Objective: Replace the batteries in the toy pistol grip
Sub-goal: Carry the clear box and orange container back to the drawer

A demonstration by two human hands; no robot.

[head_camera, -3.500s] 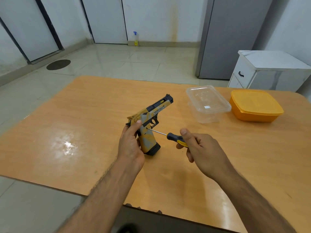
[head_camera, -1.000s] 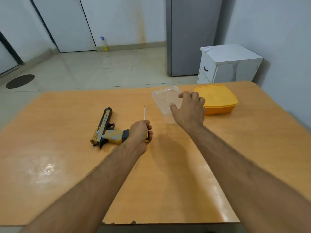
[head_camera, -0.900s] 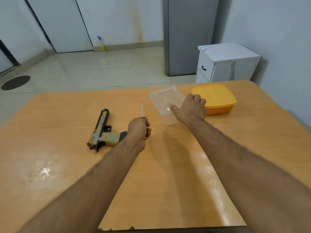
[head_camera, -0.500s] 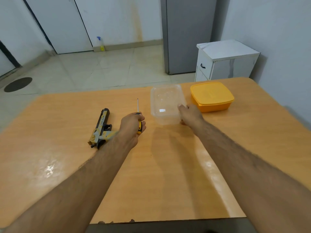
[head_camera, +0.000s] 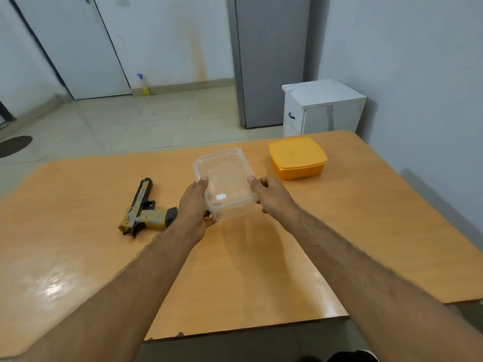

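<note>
Home room; tiled floor; grey fridge; white cabinet; wooden table

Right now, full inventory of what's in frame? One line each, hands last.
toy pistol: 1, yellow, grey and black, lying on its side on the table, left of the hands
clear container: 1, transparent, lid on, held between both hands
screwdriver: 1, only a yellow-black bit of handle shows under the left hand
orange container: 1, lidded, far right of the table
table: 1, orange wood
cabinet: 1, white, behind the table
fridge: 1, grey, by the wall
spray bottle: 1, on the floor by the wall
left hand: grips the container's left side
right hand: grips its right side
</note>
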